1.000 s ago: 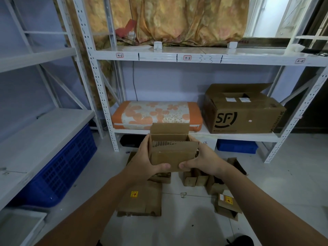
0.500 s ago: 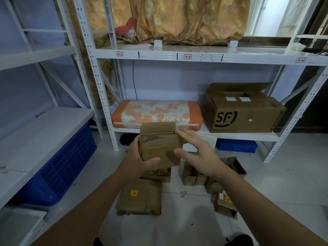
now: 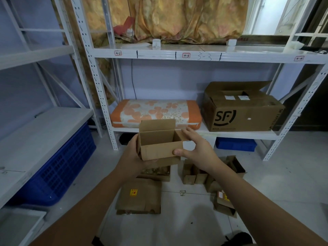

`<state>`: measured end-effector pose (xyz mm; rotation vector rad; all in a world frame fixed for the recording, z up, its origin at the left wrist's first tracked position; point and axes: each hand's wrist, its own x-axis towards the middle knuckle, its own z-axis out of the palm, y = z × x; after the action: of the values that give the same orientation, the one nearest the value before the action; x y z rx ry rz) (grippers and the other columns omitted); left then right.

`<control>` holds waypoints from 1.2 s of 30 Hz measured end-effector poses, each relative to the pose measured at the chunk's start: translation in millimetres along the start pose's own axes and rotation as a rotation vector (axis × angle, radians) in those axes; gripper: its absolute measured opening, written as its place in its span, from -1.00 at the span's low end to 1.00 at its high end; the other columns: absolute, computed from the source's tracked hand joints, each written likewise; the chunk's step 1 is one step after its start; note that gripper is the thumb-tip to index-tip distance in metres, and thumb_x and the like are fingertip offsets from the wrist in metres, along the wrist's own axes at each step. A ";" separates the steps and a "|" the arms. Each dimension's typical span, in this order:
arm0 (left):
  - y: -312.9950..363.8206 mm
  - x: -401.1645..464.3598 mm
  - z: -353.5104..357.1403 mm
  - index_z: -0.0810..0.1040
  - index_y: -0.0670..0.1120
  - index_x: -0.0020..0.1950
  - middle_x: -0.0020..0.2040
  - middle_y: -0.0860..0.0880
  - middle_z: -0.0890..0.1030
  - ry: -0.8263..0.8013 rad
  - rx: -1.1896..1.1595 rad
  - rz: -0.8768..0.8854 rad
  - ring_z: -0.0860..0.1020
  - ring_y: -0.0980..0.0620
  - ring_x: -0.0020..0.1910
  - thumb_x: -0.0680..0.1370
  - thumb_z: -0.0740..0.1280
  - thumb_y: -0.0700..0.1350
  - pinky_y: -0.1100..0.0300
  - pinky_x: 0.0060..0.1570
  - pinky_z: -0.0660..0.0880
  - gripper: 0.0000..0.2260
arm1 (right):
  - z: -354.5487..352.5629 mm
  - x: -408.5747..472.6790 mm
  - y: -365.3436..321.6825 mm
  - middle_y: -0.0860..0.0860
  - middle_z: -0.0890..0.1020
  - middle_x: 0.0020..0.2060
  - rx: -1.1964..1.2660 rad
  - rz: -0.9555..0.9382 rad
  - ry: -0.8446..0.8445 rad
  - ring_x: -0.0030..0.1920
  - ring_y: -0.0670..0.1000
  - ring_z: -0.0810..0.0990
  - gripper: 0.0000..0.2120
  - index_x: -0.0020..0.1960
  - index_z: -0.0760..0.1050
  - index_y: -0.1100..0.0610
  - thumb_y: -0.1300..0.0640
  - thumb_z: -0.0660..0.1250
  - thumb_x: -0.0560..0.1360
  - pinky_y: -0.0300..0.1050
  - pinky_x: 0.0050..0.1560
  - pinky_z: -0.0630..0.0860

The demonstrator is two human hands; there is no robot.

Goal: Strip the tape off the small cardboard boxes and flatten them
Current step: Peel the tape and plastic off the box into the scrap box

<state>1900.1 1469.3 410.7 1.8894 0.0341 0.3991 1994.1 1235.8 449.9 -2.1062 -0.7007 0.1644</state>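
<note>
A blue plastic crate [image 3: 58, 167] sits on the floor under the white shelf at the far left. Next along, the left hand [image 3: 132, 161] is curled round the left side and underside of a small open cardboard box [image 3: 159, 144], holding it up in the air in front of the shelving, above the floor. The box's top flaps stand open, one raised at the back, and the inside is bare cardboard. The right hand [image 3: 197, 150] has its thumb on the box's near front panel at the right edge and its fingers stretched along the far side of the right end flap, pinching that end. Below the box, flattened cardboard [image 3: 140, 197] with a yellow sticker lies on the floor [image 3: 284, 174], and to its right a cluster of small boxes [image 3: 209, 176] stands near the shelf leg. On the lower shelf behind, an orange flowered cushion [image 3: 156, 112] lies left of a big brown carton marked SF [image 3: 243, 110].
</note>
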 end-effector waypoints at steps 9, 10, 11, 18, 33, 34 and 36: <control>7.4 -0.6 3.0 0.24 0.19 0.54 0.39 0.15 0.50 -0.098 0.005 -0.022 0.53 0.13 0.35 0.31 0.69 0.09 0.05 0.24 0.61 -0.07 | 1.8 -7.0 14.5 -0.17 0.66 0.19 0.434 -0.033 -0.004 0.22 -0.15 0.62 -0.31 0.49 0.41 0.00 0.11 0.56 0.41 -0.17 0.19 0.59; 8.3 -0.2 2.3 0.22 0.19 0.55 0.41 0.13 0.48 -0.120 0.007 -0.017 0.53 0.10 0.35 0.31 0.70 0.07 0.05 0.23 0.62 -0.05 | 3.4 -8.1 15.4 -0.16 0.67 0.18 0.459 -0.049 0.003 0.22 -0.13 0.62 -0.33 0.49 0.41 0.04 0.15 0.55 0.43 -0.17 0.16 0.60; 8.6 0.3 1.2 0.20 0.18 0.56 0.42 0.11 0.47 -0.148 0.006 -0.021 0.53 0.07 0.35 0.30 0.71 0.06 0.03 0.20 0.63 -0.02 | 3.9 -9.7 15.1 -0.14 0.66 0.19 0.476 -0.060 -0.002 0.22 -0.12 0.63 -0.33 0.49 0.41 0.05 0.18 0.54 0.43 -0.16 0.16 0.60; 20.8 4.2 -7.2 0.24 0.20 0.47 0.33 0.12 0.50 -0.123 0.059 -0.045 0.58 0.09 0.26 0.31 0.70 0.00 0.23 0.07 0.63 -0.11 | 14.4 -13.1 19.0 -0.16 0.55 0.30 0.376 -0.037 -0.040 0.29 -0.11 0.56 -0.26 0.48 0.33 -0.04 0.05 0.60 0.40 0.02 0.28 0.58; 17.9 -9.4 1.2 0.03 0.24 0.63 0.36 0.21 0.44 -0.215 0.091 -0.114 0.57 0.13 0.26 0.22 0.75 0.03 0.14 0.16 0.63 0.20 | -7.6 -11.3 10.4 -0.19 0.02 0.61 -0.292 -0.070 -0.297 0.61 -0.05 0.00 0.21 0.64 -0.12 -0.13 -0.37 0.54 0.26 0.07 0.61 0.09; 20.4 -9.6 1.9 -0.07 0.27 0.64 0.34 0.24 0.43 -0.223 0.095 -0.115 0.58 0.18 0.24 0.23 0.74 0.00 0.18 0.14 0.62 0.25 | -8.3 -12.1 11.7 -0.17 0.18 0.55 -0.253 -0.057 -0.310 0.55 -0.05 0.19 0.15 0.62 -0.02 -0.14 -0.34 0.56 0.25 0.07 0.55 0.26; 23.7 -8.8 3.4 -0.09 0.29 0.65 0.34 0.24 0.44 -0.237 0.127 -0.091 0.58 0.21 0.22 0.25 0.74 0.02 0.20 0.14 0.61 0.24 | -8.2 -13.8 11.6 -0.20 0.39 0.34 -0.214 -0.053 -0.299 0.33 -0.13 0.41 0.01 0.54 0.17 -0.15 -0.27 0.60 0.23 0.01 0.36 0.49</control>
<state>1888.8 1455.9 429.2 2.0405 -0.0133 0.1113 1990.5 1217.3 443.7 -2.2888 -0.9863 0.3962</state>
